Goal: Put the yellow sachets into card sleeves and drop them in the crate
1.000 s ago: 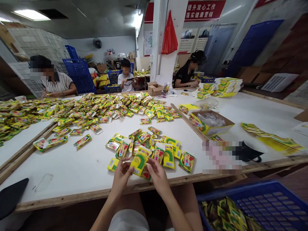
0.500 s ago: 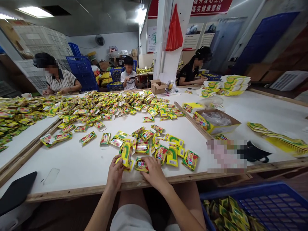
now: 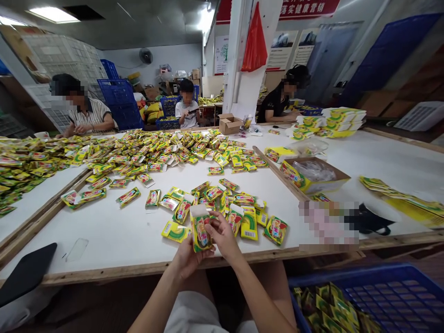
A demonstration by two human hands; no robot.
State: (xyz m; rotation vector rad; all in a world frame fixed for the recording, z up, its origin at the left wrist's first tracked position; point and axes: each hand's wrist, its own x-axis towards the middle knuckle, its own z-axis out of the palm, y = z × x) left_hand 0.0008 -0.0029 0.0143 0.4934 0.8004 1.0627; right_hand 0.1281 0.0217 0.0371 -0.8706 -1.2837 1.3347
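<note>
A small yellow and green box [image 3: 201, 233] was held up over the near edge of a white counter [image 3: 118, 245], its white flap [image 3: 200, 211] raised at the top and its printed face showing. It was grasped by both hands: its lower left side was cradled by the left hand [image 3: 189, 256], and its right edge was pinched in the grip of the right hand [image 3: 222, 235], with the thumb laid on the printed face. Just beyond, a loose cluster [image 3: 249, 224] of similar boxes was scattered on the counter. Farther back, a wide heap [image 3: 149, 150] of them was spread toward the left. To the right, past a wooden strip [image 3: 279, 175], clear plastic was held in an open carton [image 3: 324, 186], and flat yellow sheets [image 3: 405, 210] were fanned nearby. At the lower right, packs [image 3: 326, 307] were gathered in a blue crate [image 3: 409, 286]. On the far side, a striped shirt [image 3: 95, 115], a white shirt [image 3: 183, 111] and a dark shirt [image 3: 272, 104] were worn by three people.
</note>
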